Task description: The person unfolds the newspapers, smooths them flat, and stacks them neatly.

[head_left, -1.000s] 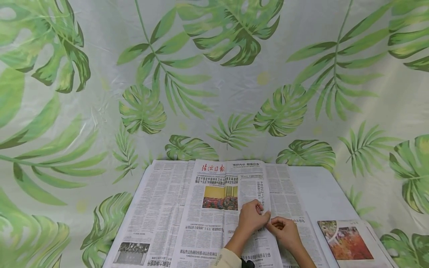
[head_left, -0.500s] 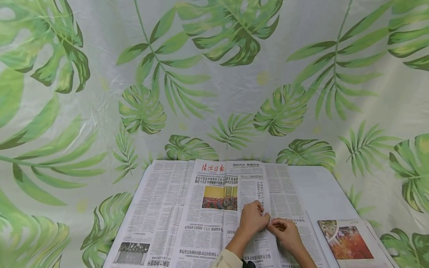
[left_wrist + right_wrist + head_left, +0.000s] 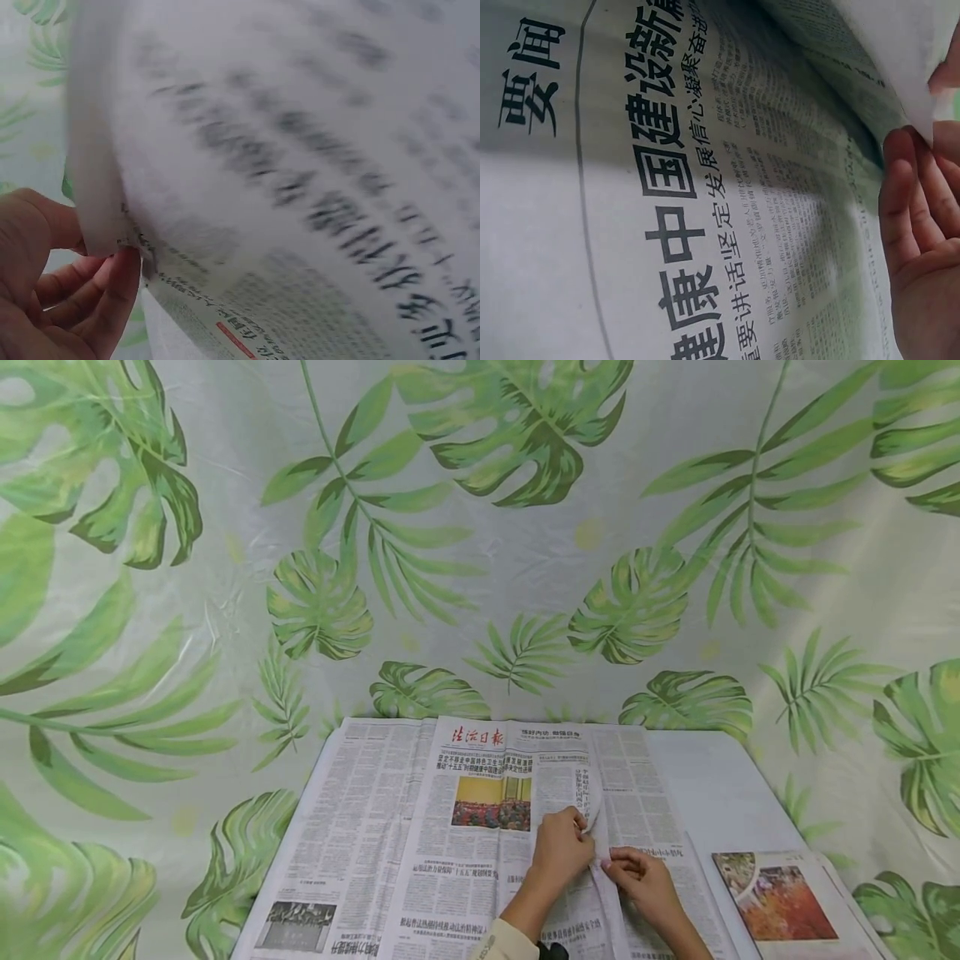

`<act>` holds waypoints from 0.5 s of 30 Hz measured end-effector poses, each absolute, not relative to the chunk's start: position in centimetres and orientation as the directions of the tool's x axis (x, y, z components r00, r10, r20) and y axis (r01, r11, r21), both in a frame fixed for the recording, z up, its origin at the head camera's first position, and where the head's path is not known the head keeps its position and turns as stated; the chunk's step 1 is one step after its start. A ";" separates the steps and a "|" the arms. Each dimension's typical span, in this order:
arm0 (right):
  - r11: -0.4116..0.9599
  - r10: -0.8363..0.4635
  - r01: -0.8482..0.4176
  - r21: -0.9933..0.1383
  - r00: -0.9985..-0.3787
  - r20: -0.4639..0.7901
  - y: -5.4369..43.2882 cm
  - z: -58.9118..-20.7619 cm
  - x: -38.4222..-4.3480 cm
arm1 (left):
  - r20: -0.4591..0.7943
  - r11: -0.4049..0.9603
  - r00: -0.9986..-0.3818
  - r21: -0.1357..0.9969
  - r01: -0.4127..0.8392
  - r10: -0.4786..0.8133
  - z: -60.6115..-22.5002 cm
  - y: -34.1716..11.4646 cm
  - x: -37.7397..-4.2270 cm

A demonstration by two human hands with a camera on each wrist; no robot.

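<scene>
A newspaper [image 3: 457,856] with a red masthead lies over wider spread newspaper sheets [image 3: 637,777] in the head view. My left hand [image 3: 561,850] pinches its right-hand edge between thumb and fingers, and the edge bends up there. Just right of it, my right hand [image 3: 643,883] pinches the same edge a little lower down. In the left wrist view the left thumb and fingers [image 3: 112,289] grip the curled paper margin. The right wrist view shows the fingers [image 3: 900,180] holding a lifted paper corner above a printed page [image 3: 547,247].
A magazine or folded paper with a red and orange picture [image 3: 795,902] lies at the table's right front. White tabletop [image 3: 712,793] shows beside the newspapers. Behind the table hangs a leaf-patterned curtain [image 3: 495,635]. A grey photo [image 3: 296,927] is printed on the left sheet.
My hands have drawn slightly apart, the left one shifting a little left. The newspaper's right edge now curls up more between them.
</scene>
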State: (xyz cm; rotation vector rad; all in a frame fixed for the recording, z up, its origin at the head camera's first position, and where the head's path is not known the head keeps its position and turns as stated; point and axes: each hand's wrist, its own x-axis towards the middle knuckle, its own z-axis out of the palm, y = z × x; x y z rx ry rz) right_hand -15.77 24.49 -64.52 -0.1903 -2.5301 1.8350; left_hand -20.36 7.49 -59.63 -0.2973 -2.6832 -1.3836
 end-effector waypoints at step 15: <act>0.294 0.100 0.124 -0.948 -0.990 -0.099 24.0 -64.6 -16.4 | 0.277 0.609 -0.931 0.704 0.366 0.239 -58.8 5.3 -20.5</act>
